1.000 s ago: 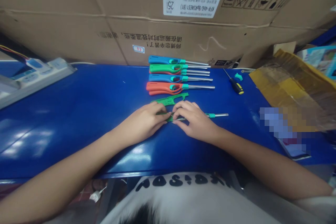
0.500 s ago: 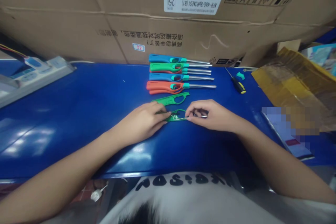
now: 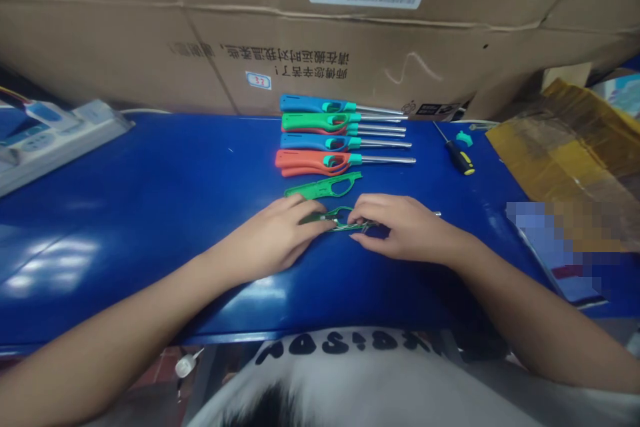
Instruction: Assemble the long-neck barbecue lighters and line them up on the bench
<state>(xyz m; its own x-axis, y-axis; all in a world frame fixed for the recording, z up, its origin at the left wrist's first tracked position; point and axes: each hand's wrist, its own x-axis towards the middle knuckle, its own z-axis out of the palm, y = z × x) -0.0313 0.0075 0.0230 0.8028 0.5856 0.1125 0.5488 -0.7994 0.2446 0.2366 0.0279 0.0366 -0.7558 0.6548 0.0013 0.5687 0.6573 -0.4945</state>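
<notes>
My left hand [image 3: 277, 232] presses on the left end of an open green lighter shell [image 3: 340, 219], and my right hand [image 3: 403, 228] pinches a thin metal wire [image 3: 357, 227] at its right end. The fingertips of both hands nearly meet there. A metal lighter tip [image 3: 437, 214] shows just past my right hand, and the rest of it is hidden. A second green shell half [image 3: 323, 188] lies just above my left fingers. Beyond it, several assembled lighters lie side by side, including an orange one [image 3: 310, 162].
All this lies on a blue workbench [image 3: 150, 173]. A screwdriver [image 3: 459, 157] and a small teal part [image 3: 465, 139] lie at the right, near a taped cardboard piece [image 3: 565, 147]. A power strip [image 3: 65, 133] sits at the left, with large cardboard boxes [image 3: 325, 60] behind.
My right hand has moved left, back over the shell's right end, and now covers most of the metal lighter tube. My left hand stays nearly still. The view has tilted slightly.
</notes>
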